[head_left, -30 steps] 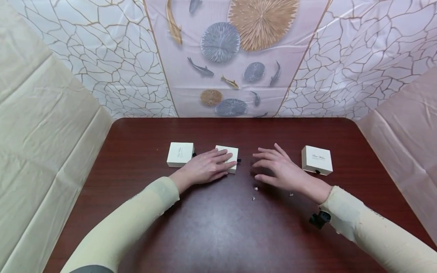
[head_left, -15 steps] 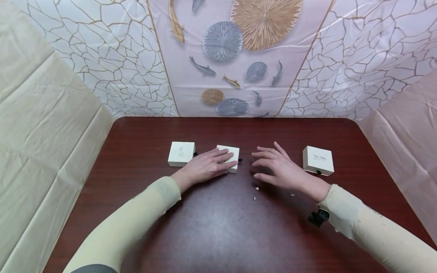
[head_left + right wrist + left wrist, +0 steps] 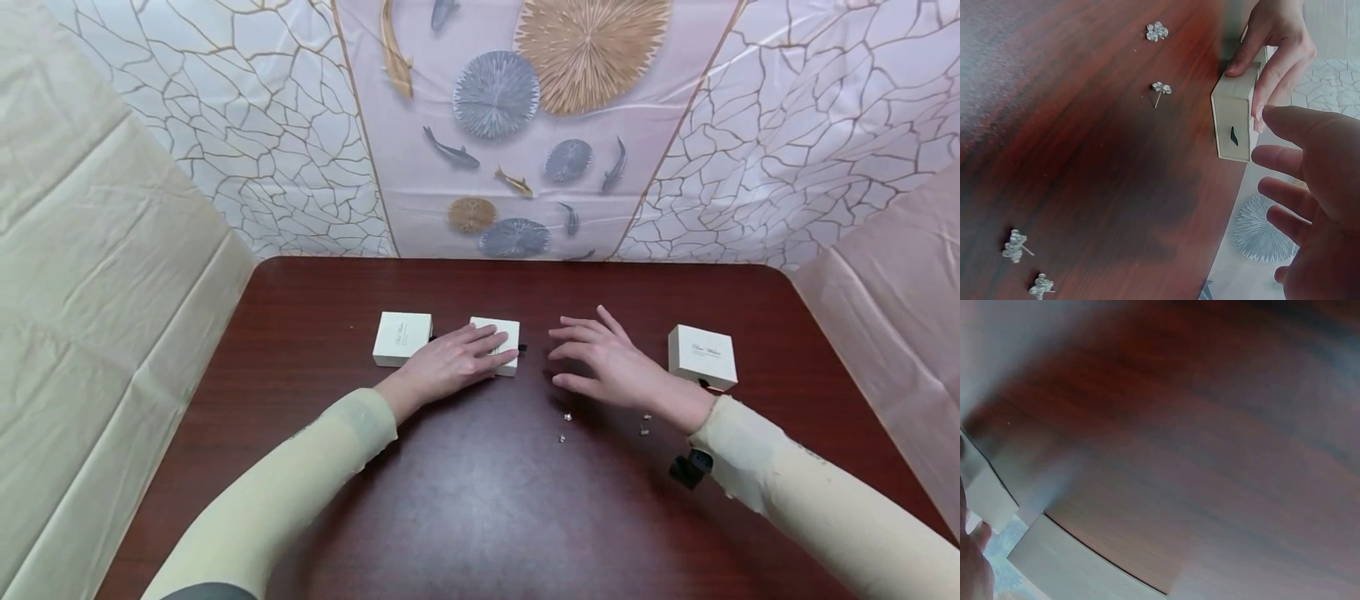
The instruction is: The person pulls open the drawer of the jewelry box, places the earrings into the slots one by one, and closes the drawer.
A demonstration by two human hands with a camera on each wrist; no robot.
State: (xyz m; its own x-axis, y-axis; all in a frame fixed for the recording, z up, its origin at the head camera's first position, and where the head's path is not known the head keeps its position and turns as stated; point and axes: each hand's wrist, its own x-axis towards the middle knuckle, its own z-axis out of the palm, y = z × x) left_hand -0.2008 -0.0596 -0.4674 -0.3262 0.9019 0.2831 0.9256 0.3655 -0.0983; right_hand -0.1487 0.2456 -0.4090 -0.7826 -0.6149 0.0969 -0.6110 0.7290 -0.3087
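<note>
My left hand (image 3: 450, 364) holds a small cream drawer-style gift box (image 3: 508, 327) at the table's middle. In the right wrist view, its thumb lies against the near side of the box (image 3: 1230, 111) and its fingers reach over the top. A black pull tab (image 3: 1234, 135) shows on the box's end. To the right, my right hand (image 3: 609, 364) hovers with spread fingers, holding nothing. Several sparkly flower-shaped stud earrings lie on the table: one (image 3: 567, 417) and another (image 3: 562, 438) below that hand, and more (image 3: 1015, 245) nearer its wrist.
A second cream box (image 3: 402, 337) stands just left of the left hand. Another like it (image 3: 702, 357), with printed lettering, sits to the right beyond the right forearm. The dark red table (image 3: 450, 508) ends at a patterned cloth backdrop (image 3: 491, 179).
The left hand and its box have shifted slightly left. My right hand has moved a little left and away, so another earring by its wrist shows.
</note>
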